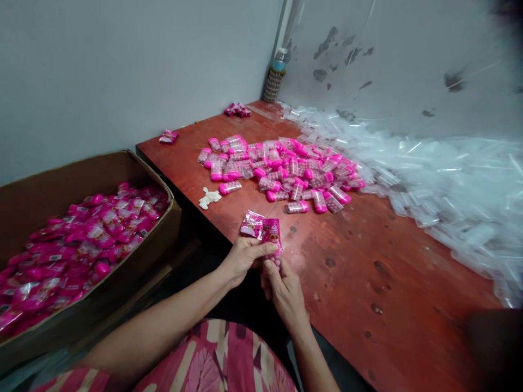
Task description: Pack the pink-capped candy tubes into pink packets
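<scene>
While pinching, both hands [265, 272] together.

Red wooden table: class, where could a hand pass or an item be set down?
Bare red wooden table lies between the hands, the pile of pink capsule tubes and the clear plastic sleeves. Those heaps crowd the far side and right.

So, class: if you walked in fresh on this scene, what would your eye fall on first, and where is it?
First, the heap of pink candy tubes in the middle of the red table, with a drift of clear plastic sleeves along the right wall. At left, a cardboard box holds pink packets. Near the table's front edge, the left hand and right hand hold a pink pack.
</scene>
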The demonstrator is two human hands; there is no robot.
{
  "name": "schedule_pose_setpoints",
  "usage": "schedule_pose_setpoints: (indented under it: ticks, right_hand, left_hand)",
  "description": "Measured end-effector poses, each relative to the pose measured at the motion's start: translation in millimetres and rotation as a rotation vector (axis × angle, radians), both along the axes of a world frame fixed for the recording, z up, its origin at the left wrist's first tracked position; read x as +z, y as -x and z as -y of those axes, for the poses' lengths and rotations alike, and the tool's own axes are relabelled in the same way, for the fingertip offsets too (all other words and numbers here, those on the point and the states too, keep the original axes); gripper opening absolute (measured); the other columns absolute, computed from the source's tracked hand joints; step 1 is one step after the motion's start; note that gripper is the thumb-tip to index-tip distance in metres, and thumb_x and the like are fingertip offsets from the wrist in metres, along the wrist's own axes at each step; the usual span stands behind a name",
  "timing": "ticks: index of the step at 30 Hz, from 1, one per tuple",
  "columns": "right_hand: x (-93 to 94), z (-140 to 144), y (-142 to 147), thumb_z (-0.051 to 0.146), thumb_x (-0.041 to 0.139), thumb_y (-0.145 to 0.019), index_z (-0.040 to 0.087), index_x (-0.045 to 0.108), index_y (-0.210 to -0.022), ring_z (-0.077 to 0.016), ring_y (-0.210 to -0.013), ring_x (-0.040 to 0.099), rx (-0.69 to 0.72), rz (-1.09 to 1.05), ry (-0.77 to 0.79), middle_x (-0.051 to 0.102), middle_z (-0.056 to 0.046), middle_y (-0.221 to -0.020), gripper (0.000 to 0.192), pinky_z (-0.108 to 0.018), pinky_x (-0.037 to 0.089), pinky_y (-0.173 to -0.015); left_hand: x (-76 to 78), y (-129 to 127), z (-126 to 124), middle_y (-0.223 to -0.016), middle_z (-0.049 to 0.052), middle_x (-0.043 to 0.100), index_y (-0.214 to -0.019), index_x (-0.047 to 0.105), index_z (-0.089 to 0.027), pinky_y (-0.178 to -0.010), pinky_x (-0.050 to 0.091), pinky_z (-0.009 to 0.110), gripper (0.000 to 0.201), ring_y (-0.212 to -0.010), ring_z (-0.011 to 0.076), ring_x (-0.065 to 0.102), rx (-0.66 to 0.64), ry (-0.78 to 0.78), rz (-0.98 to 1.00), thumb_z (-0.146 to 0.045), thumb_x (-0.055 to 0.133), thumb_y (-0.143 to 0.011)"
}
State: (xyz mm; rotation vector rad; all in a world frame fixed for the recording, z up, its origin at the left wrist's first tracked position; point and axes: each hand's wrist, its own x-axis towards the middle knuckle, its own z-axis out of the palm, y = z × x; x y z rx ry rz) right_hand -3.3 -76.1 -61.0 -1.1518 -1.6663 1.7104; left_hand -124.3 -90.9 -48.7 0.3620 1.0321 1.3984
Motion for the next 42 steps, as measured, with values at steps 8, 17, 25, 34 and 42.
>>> schedule_pose_setpoints:
  ticks: [8, 17, 25, 34, 42]
  right_hand:
    - [0.4, 1.8, 2.6, 0.045, 0.045, -0.081, 0.019, 0.047, -0.073, -0.0068, -0.038, 0.038, -0.014, 0.064, -0.084, 0.045, 0.005, -0.05, 0.027, -0.018, 0.028, -0.035]
    - [-0.9, 5.5, 5.7, 0.05, 0.039, -0.083, 0.02, 0.04, -0.074, -0.0038, -0.029, 0.03, 0.105, -0.228, 0.305, 0.042, 0.008, -0.048, 0.031, -0.015, 0.02, -0.029]
    - [-1.6, 3.8, 7.6, 0.045, 0.048, -0.079, 0.019, 0.047, -0.076, -0.0062, -0.038, 0.038, -0.014, 0.057, -0.077, 0.043, 0.007, -0.05, 0.026, -0.017, 0.029, -0.036]
    - [-5.4, 8.8, 8.6, 0.051, 0.041, -0.081, 0.019, 0.042, -0.075, -0.0046, -0.032, 0.035, 0.112, -0.167, 0.275, 0.046, 0.006, -0.051, 0.032, -0.015, 0.022, -0.03]
    - [-3.4, 9.4, 7.7, 0.046, 0.047, -0.08, 0.02, 0.046, -0.074, -0.0063, -0.036, 0.037, 0.072, 0.009, 0.004, 0.042, 0.007, -0.048, 0.027, -0.017, 0.027, -0.035]
  left_hand:
    - [2.4, 3.6, 1.7, -0.058, 0.007, 0.064, -0.062, 0.066, -0.007, -0.056, 0.046, 0.025, 0.021, -0.051, 0.0125, 0.058, 0.02, 0.005, -0.014, -0.027, 0.071, -0.06]
    - [4.2, 9.2, 9.9, -0.055, 0.005, 0.06, -0.066, 0.066, -0.007, -0.05, 0.043, 0.023, 0.021, -0.045, 0.0104, 0.052, -0.135, -0.042, 0.014, -0.028, 0.068, -0.064]
    - [2.4, 5.0, 9.2, -0.061, 0.006, 0.064, -0.065, 0.066, -0.008, -0.059, 0.046, 0.024, 0.019, -0.056, 0.0135, 0.058, 0.039, -0.005, -0.089, -0.025, 0.072, -0.059]
    - [-2.5, 2.8, 18.8, -0.05, 0.002, 0.055, -0.058, 0.06, -0.009, -0.045, 0.038, 0.021, 0.027, -0.043, 0.0088, 0.048, 0.017, 0.014, -0.132, -0.034, 0.068, -0.063]
    - [-5.3, 5.6, 17.4, -0.056, 0.003, 0.059, -0.059, 0.062, -0.009, -0.054, 0.04, 0.022, 0.022, -0.05, 0.0086, 0.051, 0.092, 0.011, 0.018, -0.029, 0.071, -0.061]
